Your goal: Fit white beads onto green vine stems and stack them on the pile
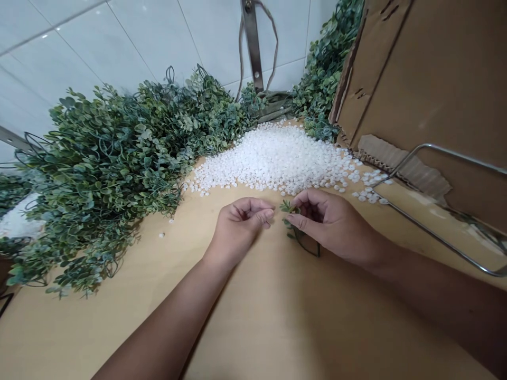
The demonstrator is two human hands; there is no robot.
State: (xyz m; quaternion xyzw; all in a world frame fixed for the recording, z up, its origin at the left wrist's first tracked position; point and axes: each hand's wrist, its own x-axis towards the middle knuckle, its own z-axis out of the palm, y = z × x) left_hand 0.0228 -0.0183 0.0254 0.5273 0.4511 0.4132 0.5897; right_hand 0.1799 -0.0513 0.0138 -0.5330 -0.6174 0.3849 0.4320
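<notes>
My right hand (322, 219) pinches a small green artificial sprig (291, 221) between thumb and fingers, and its dark thin stem loops down below the palm. Just left of the sprig, my left hand (249, 219) has thumb and fingertips pressed together; whatever they may hold is too small to make out. A narrow gap separates the two hands. Beyond them lies a heap of small white plastic pieces (281, 155) on the light wooden table (253, 316).
A large pile of green artificial foliage (119, 148) covers the back left. More foliage (328, 63) stands at the back right beside a brown cardboard box (443, 95). A bent metal wire frame (431, 228) lies at the right. White tiles (138, 37) form the wall behind.
</notes>
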